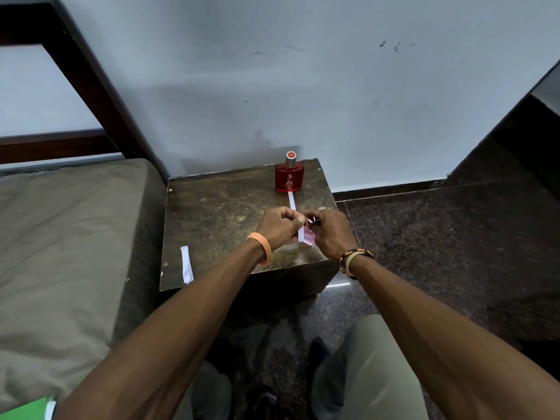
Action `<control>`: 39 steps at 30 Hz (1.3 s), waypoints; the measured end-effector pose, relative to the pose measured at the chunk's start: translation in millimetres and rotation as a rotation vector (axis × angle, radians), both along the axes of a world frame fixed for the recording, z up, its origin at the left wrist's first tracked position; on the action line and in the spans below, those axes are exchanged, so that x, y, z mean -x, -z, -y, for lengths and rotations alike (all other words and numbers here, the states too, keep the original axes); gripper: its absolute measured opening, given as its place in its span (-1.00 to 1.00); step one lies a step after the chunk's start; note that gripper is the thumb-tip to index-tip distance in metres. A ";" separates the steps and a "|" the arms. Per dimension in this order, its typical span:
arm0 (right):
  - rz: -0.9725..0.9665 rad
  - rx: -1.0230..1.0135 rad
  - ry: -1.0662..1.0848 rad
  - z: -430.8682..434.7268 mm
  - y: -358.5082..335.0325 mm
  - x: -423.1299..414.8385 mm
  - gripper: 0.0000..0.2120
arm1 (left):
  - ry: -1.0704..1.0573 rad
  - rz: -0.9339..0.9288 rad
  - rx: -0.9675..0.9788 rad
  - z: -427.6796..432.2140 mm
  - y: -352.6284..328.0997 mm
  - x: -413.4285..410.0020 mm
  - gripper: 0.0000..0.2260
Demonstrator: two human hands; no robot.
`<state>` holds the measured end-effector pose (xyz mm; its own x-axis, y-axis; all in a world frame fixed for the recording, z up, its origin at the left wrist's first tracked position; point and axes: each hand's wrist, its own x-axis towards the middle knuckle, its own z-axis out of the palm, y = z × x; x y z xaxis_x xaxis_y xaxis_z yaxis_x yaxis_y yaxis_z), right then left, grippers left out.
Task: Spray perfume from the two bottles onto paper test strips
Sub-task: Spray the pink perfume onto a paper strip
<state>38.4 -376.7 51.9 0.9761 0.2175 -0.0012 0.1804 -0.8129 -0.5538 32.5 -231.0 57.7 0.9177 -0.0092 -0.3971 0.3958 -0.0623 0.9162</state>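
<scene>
A red perfume bottle (pixel 289 176) with a silver cap stands upright at the back of the small brown table (pixel 218 213). My left hand (pixel 278 227) pinches a white paper strip (pixel 293 204) that runs up toward the red bottle. My right hand (pixel 328 230) grips a small pink bottle (pixel 309 237) right beside the strip; most of that bottle is hidden by my fingers. Another white strip (pixel 187 264) lies flat near the table's front left corner.
A bed with an olive cover (pixel 66 237) butts against the table's left side. A wall rises right behind the table. Dark stone floor (pixel 439 237) spreads to the right, with a dark cabinet (pixel 521 131) at the far right. My knees are below the table's front edge.
</scene>
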 end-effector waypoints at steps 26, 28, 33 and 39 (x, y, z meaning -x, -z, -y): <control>-0.397 -0.492 0.090 -34.9 -115.5 48.8 -0.87 | 0.147 0.281 -0.249 -54.1 -103.6 64.0 -0.70; -0.415 -0.513 0.072 -39.6 -125.9 59.3 -0.85 | 0.153 0.295 -0.269 -56.8 -113.2 74.4 -0.69; -0.303 -0.285 0.033 -48.6 -148.9 86.0 -0.70 | 0.097 0.397 -0.420 -61.7 -123.6 92.7 -0.68; -0.613 -0.725 0.100 -42.9 -188.7 93.3 -0.78 | -0.342 0.420 -0.489 -82.5 -131.8 100.8 -0.78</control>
